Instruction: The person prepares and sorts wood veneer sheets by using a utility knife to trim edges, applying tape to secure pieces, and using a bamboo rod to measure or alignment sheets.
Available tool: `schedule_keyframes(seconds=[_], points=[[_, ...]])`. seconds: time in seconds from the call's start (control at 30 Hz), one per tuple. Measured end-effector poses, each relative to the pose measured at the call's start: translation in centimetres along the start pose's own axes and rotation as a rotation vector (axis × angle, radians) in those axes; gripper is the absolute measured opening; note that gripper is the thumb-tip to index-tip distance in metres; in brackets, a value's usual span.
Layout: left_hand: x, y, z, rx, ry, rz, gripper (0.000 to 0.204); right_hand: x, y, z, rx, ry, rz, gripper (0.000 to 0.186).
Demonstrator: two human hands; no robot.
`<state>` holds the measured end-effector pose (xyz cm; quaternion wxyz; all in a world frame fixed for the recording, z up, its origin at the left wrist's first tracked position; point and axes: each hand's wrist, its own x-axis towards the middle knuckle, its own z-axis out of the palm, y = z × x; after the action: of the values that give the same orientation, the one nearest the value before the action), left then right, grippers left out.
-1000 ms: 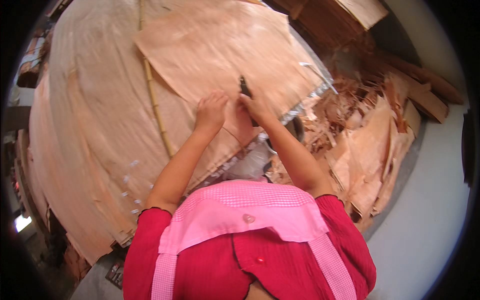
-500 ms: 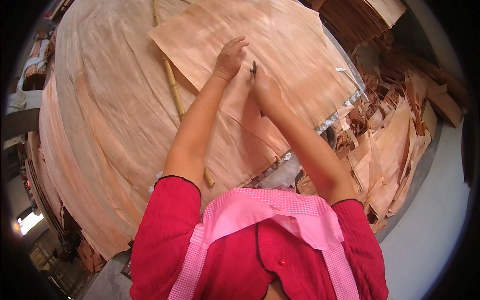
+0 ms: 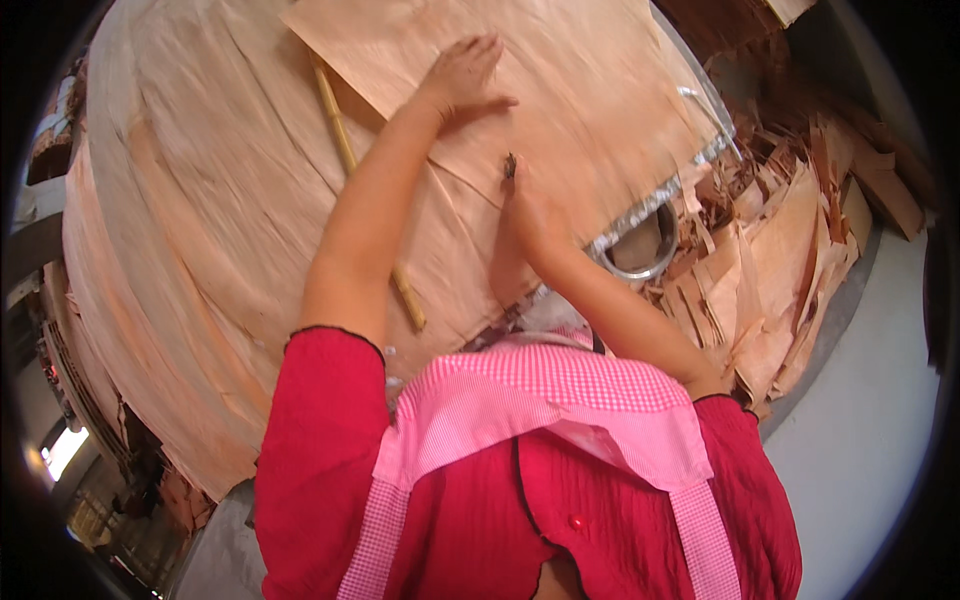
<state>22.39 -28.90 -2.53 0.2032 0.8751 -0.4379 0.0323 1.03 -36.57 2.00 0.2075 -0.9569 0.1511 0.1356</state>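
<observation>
My left hand (image 3: 466,76) lies on a loose sheet of pinkish-brown wood veneer (image 3: 580,90), fingers stretched out and thumb apart. Nearer to me, my right hand (image 3: 536,218) is closed round a small dark-tipped tool (image 3: 510,166). The tip points away from me over the veneer; the rest of the tool is hidden in the fist, so its exact kind does not show. Beneath the sheet spreads a broad layer of paler veneer (image 3: 210,190). A bamboo stick (image 3: 332,108) lies on that layer, partly covered by the sheet and my left forearm.
Torn veneer scraps (image 3: 770,280) are heaped to the right, beside a round metal ring (image 3: 655,255) at the table's edge. Stacked veneer (image 3: 715,20) stands at the far right. Pale floor (image 3: 860,380) runs along the right side.
My left hand has moved farther away and opened out on the sheet. My right hand, still gripping the tool, sits slightly nearer to me. The metal ring shows more fully.
</observation>
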Motion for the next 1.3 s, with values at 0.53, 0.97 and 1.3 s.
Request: schedule_keyframes(seconds=[0.53, 0.97, 1.3], points=[[-0.6, 2.2, -2.6, -0.049, -0.127, -0.093, 0.085, -4.4, 10.1, -9.0, 0.317, 0.016, -0.237, 0.047], [0.4, 2.1, -2.8, -0.027, -0.19, -0.036, 0.089, 17.3, 5.7, -10.8, -0.324, 0.075, -0.61, 0.032], [3.6, 8.0, 2.0, -0.198, -0.064, -0.292, 0.077, 18.4, 9.6, -13.1, -0.318, -0.067, -0.564, 0.033]])
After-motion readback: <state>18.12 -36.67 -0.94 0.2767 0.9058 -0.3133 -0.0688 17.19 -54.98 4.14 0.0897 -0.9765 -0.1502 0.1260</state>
